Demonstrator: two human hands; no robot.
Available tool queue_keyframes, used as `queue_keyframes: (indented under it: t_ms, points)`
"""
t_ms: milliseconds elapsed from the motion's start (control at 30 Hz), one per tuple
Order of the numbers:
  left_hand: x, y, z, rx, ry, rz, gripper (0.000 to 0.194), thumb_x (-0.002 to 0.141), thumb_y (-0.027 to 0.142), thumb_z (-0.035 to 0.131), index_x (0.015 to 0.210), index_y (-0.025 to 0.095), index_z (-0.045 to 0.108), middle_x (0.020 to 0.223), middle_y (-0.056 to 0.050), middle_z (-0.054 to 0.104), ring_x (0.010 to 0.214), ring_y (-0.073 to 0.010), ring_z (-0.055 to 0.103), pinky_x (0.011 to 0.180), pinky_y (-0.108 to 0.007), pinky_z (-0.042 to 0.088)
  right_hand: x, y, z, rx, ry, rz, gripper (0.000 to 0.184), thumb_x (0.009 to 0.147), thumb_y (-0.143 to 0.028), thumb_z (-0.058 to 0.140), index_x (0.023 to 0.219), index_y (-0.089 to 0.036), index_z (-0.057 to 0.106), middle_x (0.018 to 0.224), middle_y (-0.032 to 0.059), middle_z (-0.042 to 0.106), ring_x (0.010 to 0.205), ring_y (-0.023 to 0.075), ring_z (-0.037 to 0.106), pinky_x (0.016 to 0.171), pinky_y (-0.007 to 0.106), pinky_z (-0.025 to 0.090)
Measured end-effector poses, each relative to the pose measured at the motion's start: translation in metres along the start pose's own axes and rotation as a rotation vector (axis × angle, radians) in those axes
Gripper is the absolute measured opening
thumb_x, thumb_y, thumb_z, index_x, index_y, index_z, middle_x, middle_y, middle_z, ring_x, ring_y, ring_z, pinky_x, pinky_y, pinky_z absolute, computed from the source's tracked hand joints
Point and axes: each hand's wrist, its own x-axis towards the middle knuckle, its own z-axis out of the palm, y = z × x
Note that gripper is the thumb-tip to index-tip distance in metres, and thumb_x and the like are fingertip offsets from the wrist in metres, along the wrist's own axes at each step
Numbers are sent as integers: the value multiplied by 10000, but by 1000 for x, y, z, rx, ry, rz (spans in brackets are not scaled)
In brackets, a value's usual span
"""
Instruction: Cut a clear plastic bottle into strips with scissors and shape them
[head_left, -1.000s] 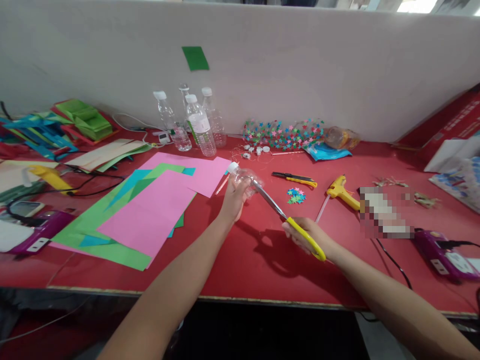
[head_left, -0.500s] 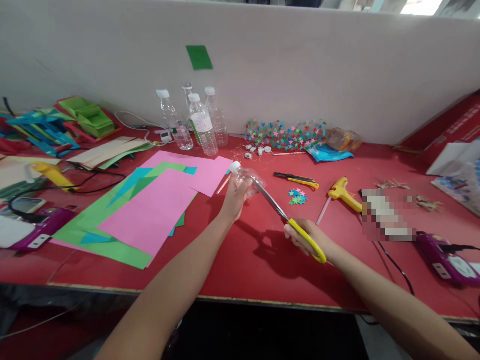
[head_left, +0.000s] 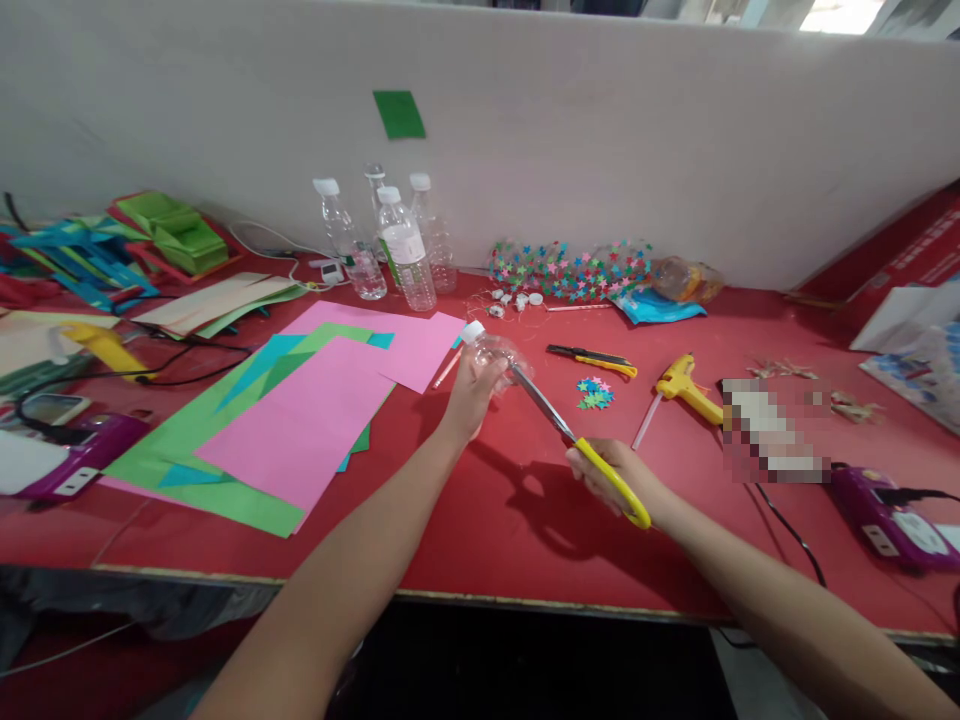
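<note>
Facing a pale partition point(head_left: 600, 130), works over a red tabletop point(head_left: 510, 545). Holds a clear plastic bottle piece point(head_left: 500, 350) in the left hand point(head_left: 472, 398), above the middle of the table, to the right of the layered coloured paper point(head_left: 300, 430). Grasps it with curled fingers, thumb across the near side, white cap point(head_left: 473, 332) tilted away to the upper left. Grips scissors point(head_left: 546, 405) in the right hand point(head_left: 634, 470), fingers wrapped at the yellow handles, blades slanting up and left to meet the plastic just beside the left thumb. Cannot tell whether the blades stand apart or together, nor how deep into the plastic. Full outline of the piece too transparent and blurred to make out. Beyond the blades, untouched: a utility knife point(head_left: 592, 360), a small heap of star cutouts point(head_left: 595, 393) and, farther right, a glue gun point(head_left: 686, 385).

Judging by the pose, in the midst of trimming the bottle piece. For the next move, needs a steady left grasp, thumb clear of the cutting line, and small, measured squeezes of the handles; with plastic so thin-looking, best to guard against flexing or slipping.
</note>
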Motion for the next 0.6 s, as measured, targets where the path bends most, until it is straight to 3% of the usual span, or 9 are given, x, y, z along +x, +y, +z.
queue_keyframes:
  t_ms: [167,300,433,600]
  points:
    - [-1,-4,0,29,-61,6,377,757,311,714,1059,220,507,957,-14,603,880,-154,633,857,-366,543,0,-2,-2,-24,-22,-85,592,774,-778,518,717,-190,486,487,-84,382,358,49,344,349,192,288]
    - [-1,-8,-1,20,-75,-2,403,750,318,724,1071,228,498,971,-12,609,875,-152,634,828,-353,551,-1,-4,-3,-12,-22,-47,619,763,-807,494,723,-189,492,483,-88,382,350,47,330,348,196,280]
    - [-2,-6,0,45,-61,14,376,739,310,729,1038,227,517,947,-9,615,844,-140,639,787,-308,547,-1,-3,-5,13,-36,-20,554,780,-744,548,704,-200,476,453,-100,357,336,48,314,347,199,250]
    - [-2,-2,-1,68,-55,14,383,740,307,718,1049,223,507,977,-24,609,869,-163,645,807,-354,553,0,-1,-6,21,-41,-18,486,806,-658,589,686,-204,465,433,-99,361,336,52,318,357,208,235]
